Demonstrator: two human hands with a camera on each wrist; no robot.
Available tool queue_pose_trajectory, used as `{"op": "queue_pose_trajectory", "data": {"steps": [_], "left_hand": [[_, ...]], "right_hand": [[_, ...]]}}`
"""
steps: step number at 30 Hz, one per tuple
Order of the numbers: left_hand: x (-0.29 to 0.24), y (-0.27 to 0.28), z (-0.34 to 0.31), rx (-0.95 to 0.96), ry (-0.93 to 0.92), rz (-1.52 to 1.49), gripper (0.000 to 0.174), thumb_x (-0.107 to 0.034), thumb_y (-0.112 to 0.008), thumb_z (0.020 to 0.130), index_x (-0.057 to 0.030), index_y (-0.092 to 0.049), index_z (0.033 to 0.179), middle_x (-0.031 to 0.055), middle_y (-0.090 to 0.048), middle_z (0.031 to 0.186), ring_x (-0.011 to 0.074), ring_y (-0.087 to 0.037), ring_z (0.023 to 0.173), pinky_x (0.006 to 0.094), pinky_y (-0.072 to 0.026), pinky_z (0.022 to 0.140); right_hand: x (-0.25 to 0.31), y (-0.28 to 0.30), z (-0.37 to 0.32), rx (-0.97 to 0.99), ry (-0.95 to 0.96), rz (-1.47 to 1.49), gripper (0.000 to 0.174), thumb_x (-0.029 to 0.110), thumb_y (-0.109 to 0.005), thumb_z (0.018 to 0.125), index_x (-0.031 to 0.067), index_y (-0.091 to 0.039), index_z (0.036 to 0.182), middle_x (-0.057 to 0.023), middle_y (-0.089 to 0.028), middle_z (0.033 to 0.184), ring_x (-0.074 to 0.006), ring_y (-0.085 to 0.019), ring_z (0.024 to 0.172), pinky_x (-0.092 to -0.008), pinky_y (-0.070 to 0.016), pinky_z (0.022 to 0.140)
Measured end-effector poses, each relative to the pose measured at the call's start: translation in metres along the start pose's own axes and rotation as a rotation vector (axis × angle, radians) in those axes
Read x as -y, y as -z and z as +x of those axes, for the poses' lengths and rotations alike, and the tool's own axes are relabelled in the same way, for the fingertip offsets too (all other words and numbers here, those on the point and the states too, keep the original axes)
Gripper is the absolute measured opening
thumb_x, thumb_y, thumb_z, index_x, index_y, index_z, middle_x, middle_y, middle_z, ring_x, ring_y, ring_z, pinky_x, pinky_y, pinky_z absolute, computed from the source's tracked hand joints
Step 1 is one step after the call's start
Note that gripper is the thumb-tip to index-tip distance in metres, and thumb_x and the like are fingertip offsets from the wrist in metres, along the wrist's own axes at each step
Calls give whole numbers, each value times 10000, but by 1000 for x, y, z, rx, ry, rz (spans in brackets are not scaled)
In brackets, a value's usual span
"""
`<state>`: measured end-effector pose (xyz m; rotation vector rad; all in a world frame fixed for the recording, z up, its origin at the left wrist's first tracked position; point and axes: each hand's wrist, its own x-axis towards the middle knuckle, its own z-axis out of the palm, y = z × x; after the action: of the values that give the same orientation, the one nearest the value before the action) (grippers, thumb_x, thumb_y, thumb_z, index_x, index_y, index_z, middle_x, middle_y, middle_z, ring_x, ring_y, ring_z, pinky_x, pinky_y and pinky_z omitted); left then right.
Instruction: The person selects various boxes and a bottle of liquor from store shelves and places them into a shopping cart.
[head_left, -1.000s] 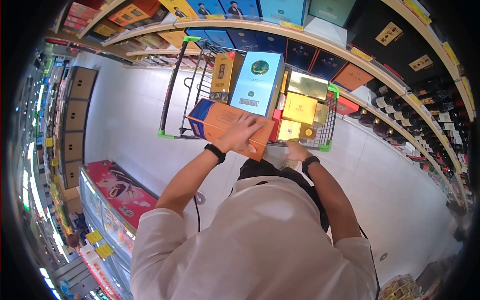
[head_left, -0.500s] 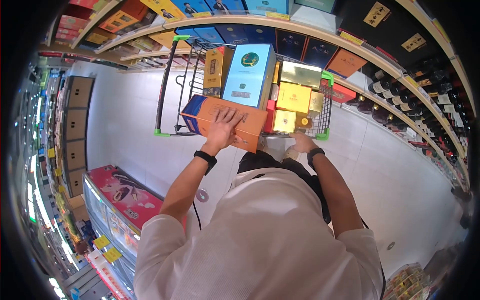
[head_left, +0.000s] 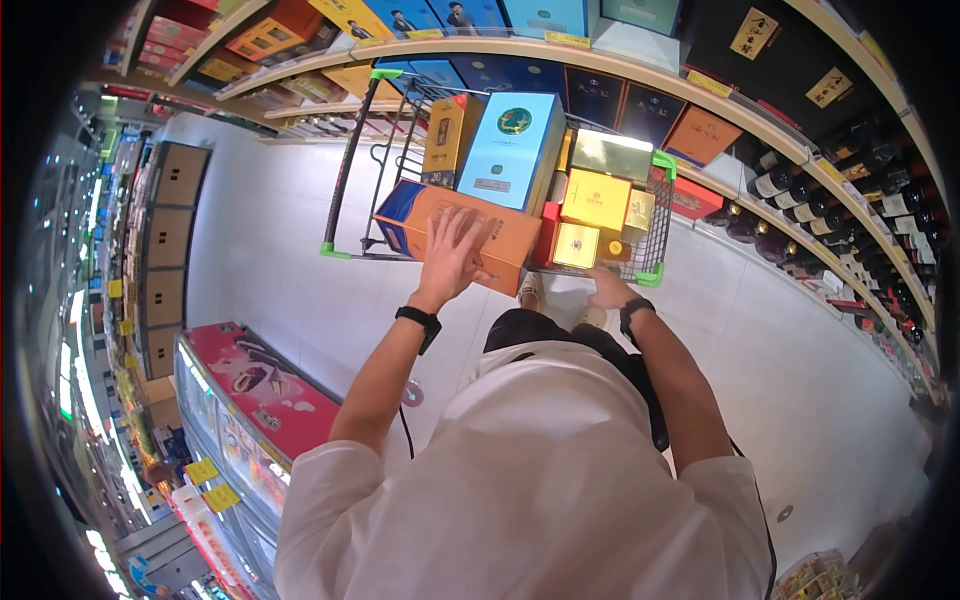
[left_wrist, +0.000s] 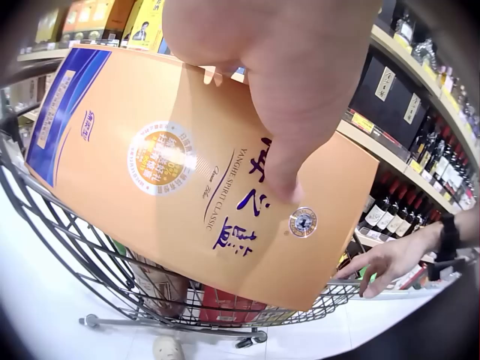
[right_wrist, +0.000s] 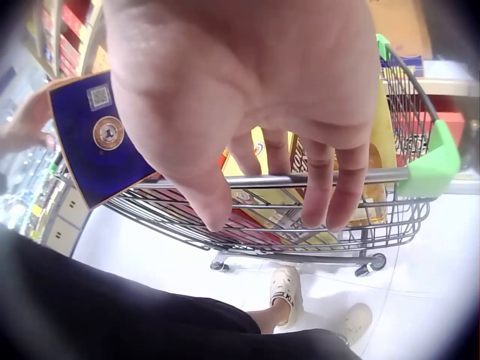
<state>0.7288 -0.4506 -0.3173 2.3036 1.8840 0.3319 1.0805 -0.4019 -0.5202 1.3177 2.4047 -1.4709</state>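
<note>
An orange box with a blue end [head_left: 455, 235] lies tilted across the near side of the cart [head_left: 345, 150]. My left hand [head_left: 450, 258] rests on it with spread fingers; in the left wrist view its thumb lies on the printed face of the orange box [left_wrist: 180, 217]. My right hand [head_left: 610, 290] is at the cart's near rim, beside a small gold box [head_left: 576, 245]. Seen from the right wrist, the right hand [right_wrist: 247, 82] has relaxed fingers on both sides of the metal rim [right_wrist: 262, 181]. A tall light-blue box [head_left: 508, 150] stands behind the orange one.
Also in the cart are a brown-gold box [head_left: 448, 135], a yellow box [head_left: 597, 197] and a shiny gold box [head_left: 612, 155]. Shelves [head_left: 640, 72] of boxes and bottles run along the cart's far side. A red-topped freezer [head_left: 262, 380] is at the left.
My left hand has shifted back on the orange box, its fingers now more spread and pointing away from me. The right hand remains by the rim. The cart's contents look the same.
</note>
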Motion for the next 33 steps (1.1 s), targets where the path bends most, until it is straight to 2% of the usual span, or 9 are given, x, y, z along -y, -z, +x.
{"op": "queue_pose_trajectory", "data": {"steps": [7, 8, 18, 20, 25, 27, 29, 31, 33], "left_hand": [[37, 10, -28, 21, 133, 244, 905, -107, -864, 670, -255, -482, 1477, 246, -345, 1525, 518, -233, 1450, 650, -211, 1171], [35, 11, -29, 39, 172, 168, 788, -58, -773, 722, -249, -517, 1442, 242, -342, 1526, 511, -227, 1457, 645, -187, 1180], [32, 12, -23, -24, 227, 174, 625, -65, -765, 743, -173, -576, 1328, 235, -397, 1482, 487, -303, 1419, 605, -247, 1164], [36, 12, -27, -116, 233, 117, 583, -44, -755, 746, -119, -577, 1297, 233, -442, 1441, 463, -381, 1371, 548, -321, 1141], [48, -7, -63, -388, 392, -29, 510, -13, -704, 764, -31, -563, 1254, 228, -555, 1281, 431, -523, 1195, 487, -431, 1022], [50, -8, -80, -335, 479, -116, 503, -9, -695, 775, -26, -560, 1259, 226, -553, 1286, 430, -522, 1201, 490, -430, 1026], [41, -8, -90, -298, 464, -144, 523, -24, -705, 785, -39, -554, 1286, 227, -538, 1317, 431, -512, 1220, 487, -429, 1036], [27, -7, -91, -273, 427, -165, 557, -39, -718, 791, -60, -546, 1320, 230, -516, 1354, 434, -498, 1244, 485, -425, 1049], [3, -8, -85, -258, 364, -176, 605, -55, -736, 792, -88, -536, 1362, 236, -486, 1398, 439, -479, 1274, 484, -418, 1066]], "right_hand": [[-13, 7, -22, -45, -66, 64, 695, 192, -729, 752, 17, -528, 1393, -251, -548, 1326, -396, -518, 1269, -405, -416, 1095], [-14, 9, -21, -48, -59, 48, 687, 192, -727, 759, 19, -530, 1394, -250, -548, 1329, -394, -519, 1270, -406, -415, 1096], [-27, 13, -27, -93, -338, -92, 672, 206, -696, 800, 73, -494, 1427, -281, -490, 1398, -429, -491, 1311, -440, -415, 1112], [-36, 25, -42, -214, -442, -87, 668, 198, -682, 808, 97, -474, 1435, -303, -460, 1407, -478, -516, 1267, -488, -441, 1083], [-79, 43, -76, -620, -708, -56, 703, 170, -688, 799, 99, -439, 1452, -294, -532, 1335, -437, -578, 1208, -463, -513, 982], [-146, 23, -71, -500, -607, 183, 614, 170, -713, 782, 88, -557, 1371, -246, -657, 1209, -363, -641, 1135, -409, -523, 945], [-122, 32, -74, -356, -558, 526, 459, 194, -741, 760, 84, -699, 1203, -183, -740, 1058, -309, -690, 1039, -376, -529, 899], [-101, 37, -73, -401, -550, 314, 348, 234, -751, 754, 87, -762, 1070, -142, -758, 1014, -302, -705, 996, -381, -532, 878], [-90, 43, -73, -383, -575, 325, 384, 264, -747, 760, 104, -753, 1110, -154, -756, 1013, -305, -710, 980, -387, -534, 866]]}}
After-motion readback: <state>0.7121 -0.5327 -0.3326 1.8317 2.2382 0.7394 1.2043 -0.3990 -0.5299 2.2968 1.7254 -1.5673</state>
